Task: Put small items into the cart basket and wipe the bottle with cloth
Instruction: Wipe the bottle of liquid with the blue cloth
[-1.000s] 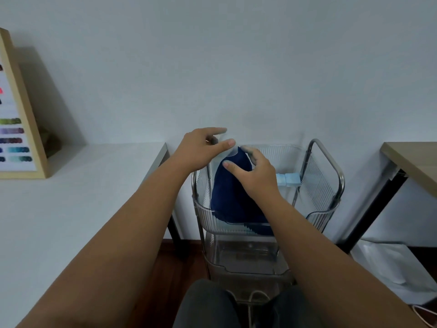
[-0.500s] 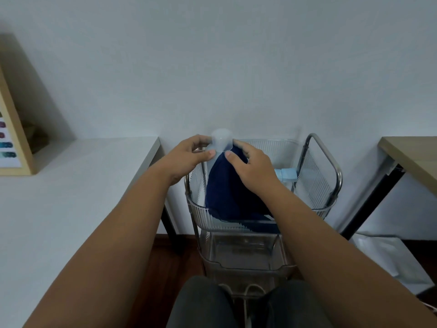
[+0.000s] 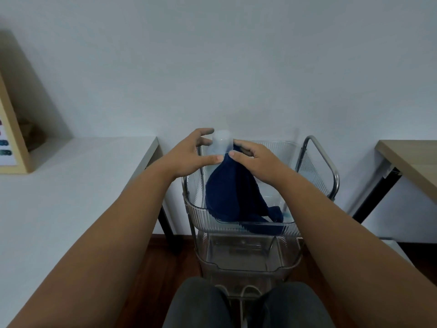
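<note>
Head view shows wiping under way: the left hand (image 3: pixel 189 155) grips the bottle (image 3: pixel 221 143), the right hand (image 3: pixel 256 159) pinches the cloth (image 3: pixel 231 192) round it above the cart basket (image 3: pixel 238 227), whose small items are mostly hidden.

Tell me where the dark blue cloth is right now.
In the head view, the dark blue cloth drapes down the translucent plastic bottle into the clear cart basket, centre frame, under the right hand.

A white table (image 3: pixel 78 185) stands left of the wall (image 3: pixel 212 67), its far edge against it. A wood-framed board (image 3: pixel 13 138) with coloured marks leans on the table's far left. A wooden desk (image 3: pixel 411 162) with a black leg stands right. Dark wood floor (image 3: pixel 156 268) lies below the white table's edge.
</note>
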Motion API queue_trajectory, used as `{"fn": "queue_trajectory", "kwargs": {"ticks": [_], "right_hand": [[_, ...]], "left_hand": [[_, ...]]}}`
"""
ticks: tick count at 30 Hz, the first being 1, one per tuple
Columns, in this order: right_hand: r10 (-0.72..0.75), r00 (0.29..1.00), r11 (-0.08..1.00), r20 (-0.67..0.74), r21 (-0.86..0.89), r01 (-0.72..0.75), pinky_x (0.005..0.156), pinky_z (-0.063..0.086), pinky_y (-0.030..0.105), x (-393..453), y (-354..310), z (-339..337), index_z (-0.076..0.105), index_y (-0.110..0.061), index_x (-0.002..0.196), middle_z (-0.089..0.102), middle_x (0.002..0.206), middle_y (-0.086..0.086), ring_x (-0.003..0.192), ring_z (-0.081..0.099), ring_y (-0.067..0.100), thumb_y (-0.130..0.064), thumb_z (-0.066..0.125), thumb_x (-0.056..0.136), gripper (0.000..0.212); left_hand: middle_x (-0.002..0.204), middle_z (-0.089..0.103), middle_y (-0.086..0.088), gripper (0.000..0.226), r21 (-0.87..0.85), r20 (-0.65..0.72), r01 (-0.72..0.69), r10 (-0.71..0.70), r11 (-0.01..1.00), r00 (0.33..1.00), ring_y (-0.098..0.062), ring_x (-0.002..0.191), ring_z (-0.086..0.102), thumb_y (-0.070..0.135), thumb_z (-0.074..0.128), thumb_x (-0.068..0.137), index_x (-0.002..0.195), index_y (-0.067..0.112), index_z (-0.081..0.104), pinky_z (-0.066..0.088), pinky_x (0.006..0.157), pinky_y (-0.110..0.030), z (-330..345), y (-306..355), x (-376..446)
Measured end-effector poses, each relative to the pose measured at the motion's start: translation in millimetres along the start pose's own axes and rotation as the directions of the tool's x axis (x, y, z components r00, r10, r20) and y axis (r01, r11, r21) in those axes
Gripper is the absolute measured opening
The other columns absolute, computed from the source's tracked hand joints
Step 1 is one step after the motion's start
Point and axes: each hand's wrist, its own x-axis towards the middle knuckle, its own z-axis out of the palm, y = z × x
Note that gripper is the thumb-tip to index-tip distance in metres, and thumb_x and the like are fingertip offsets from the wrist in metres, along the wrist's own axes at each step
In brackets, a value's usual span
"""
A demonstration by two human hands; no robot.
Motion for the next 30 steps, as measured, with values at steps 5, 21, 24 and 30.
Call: {"fn": "queue_trajectory", "kwargs": {"ticks": [5, 21, 24, 30], "right_hand": [[-0.004, 0.997, 0.998, 0.075, -0.058, 0.009, 0.106, 0.040, 0.029, 3.6, 0.0, -11.9, 0.056, -0.034, 0.132, 0.060, 0.129, -0.019, 0.121, 0.053, -0.001, -0.034, 0.053, 0.096, 0.037], [0.037, 0.973, 0.991, 0.229, -0.133, -0.007, 0.098, 0.037, 0.012, 11.8, -3.3, -33.1, 0.053, -0.027, 0.136, 0.059, 0.128, -0.019, 0.120, 0.052, -0.006, -0.029, 0.055, 0.097, 0.038], [0.041, 0.970, 0.992, 0.241, -0.122, -0.011, 0.091, 0.038, 0.005, 12.4, -2.8, -37.3, 0.055, -0.030, 0.133, 0.061, 0.120, -0.029, 0.116, 0.052, -0.012, -0.031, 0.056, 0.097, 0.037], [0.080, 0.960, 0.993, 0.268, -0.107, -0.053, 0.106, 0.037, 0.023, 13.8, 3.5, -47.4, 0.056, -0.033, 0.133, 0.061, 0.128, -0.020, 0.123, 0.052, -0.001, -0.034, 0.057, 0.095, 0.038]], "left_hand": [[0.123, 0.057, 0.008, 0.081, 0.019, 0.102, 0.022, -0.023, 1.000, 0.995, -0.011, 0.122, 0.051, 0.041, 0.084, 0.072, 0.140, 0.039, 0.040, 0.034, 0.083, -0.012, -12.7, 5.0, 8.0], [0.119, 0.058, 0.019, 0.090, -0.055, -0.096, 0.000, -0.005, 0.998, 0.995, -0.004, 0.119, 0.049, 0.072, 0.079, 0.048, 0.125, 0.043, 0.045, 0.036, 0.092, -0.024, 11.8, -6.0, 2.6], [0.126, 0.060, 0.008, 0.086, -0.039, 0.039, 0.016, -0.015, 0.999, 0.999, -0.009, 0.124, 0.050, 0.056, 0.083, 0.058, 0.131, 0.033, 0.045, 0.038, 0.100, -0.029, 3.5, -2.8, 10.0], [0.136, 0.056, 0.000, 0.073, -0.059, 0.284, 0.074, -0.054, 0.996, 0.957, -0.018, 0.129, 0.050, 0.031, 0.082, 0.075, 0.137, 0.022, 0.045, 0.039, 0.111, -0.041, -5.7, 15.7, 18.1]]}}
